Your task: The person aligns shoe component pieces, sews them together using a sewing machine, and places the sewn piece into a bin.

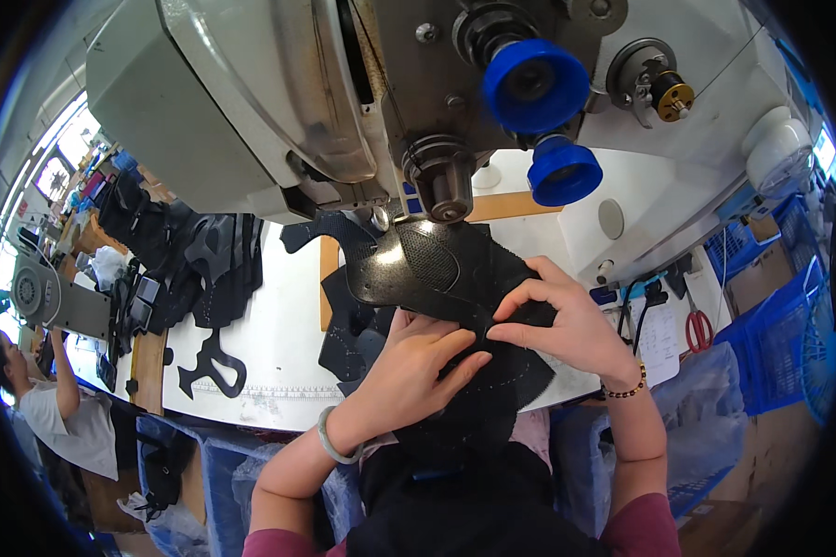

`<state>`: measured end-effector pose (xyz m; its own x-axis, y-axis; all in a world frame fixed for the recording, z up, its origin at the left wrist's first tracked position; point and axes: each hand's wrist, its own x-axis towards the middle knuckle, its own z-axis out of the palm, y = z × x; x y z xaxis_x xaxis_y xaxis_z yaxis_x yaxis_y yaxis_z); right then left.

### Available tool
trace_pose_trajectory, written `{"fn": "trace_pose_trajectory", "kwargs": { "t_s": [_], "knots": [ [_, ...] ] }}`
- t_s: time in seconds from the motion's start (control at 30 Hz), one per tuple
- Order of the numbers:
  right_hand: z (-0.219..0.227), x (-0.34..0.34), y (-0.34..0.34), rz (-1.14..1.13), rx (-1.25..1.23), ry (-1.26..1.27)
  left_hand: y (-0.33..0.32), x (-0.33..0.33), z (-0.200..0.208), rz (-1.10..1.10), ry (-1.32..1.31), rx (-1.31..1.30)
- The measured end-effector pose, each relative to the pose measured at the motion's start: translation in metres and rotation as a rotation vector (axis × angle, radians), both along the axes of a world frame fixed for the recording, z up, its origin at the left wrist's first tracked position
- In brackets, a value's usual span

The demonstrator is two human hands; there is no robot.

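A black shoe-upper piece (418, 265) with perforated and glossy parts lies beneath the head of a sewing machine (439, 181). More black material (474, 395) spreads from it toward my lap. My left hand (423, 357) is closed on the near edge of the upper, some of its fingers hidden under the material. At the right edge my right hand (567, 320) pinches the same upper between thumb and forefinger. The two hands nearly meet at its near edge. Whether a small part sits between the fingertips cannot be made out.
A stack of black cut pieces (223, 255) lies on the left of the white table (279, 348), near a loose black cutout (214, 371). Red-handled scissors (698, 327) lie right. Blue bins (771, 343) stand beyond them. Another person (65, 408) sits at far left.
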<state>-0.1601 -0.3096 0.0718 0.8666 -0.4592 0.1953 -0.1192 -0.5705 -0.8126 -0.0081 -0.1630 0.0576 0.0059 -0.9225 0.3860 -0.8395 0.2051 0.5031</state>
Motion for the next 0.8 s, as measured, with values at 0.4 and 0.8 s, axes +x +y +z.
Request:
{"fn": "trace_pose_trajectory", "kwargs": {
  "t_s": [0.4, 0.8],
  "knots": [
    [-0.020, 0.009, 0.000, -0.030, 0.272, -0.130, 0.004, 0.007, -0.012, -0.042, 0.259, 0.077],
    [-0.020, 0.008, 0.000, -0.035, 0.143, -0.130, 0.003, 0.003, -0.006, -0.042, 0.374, 0.123]
  ]
}}
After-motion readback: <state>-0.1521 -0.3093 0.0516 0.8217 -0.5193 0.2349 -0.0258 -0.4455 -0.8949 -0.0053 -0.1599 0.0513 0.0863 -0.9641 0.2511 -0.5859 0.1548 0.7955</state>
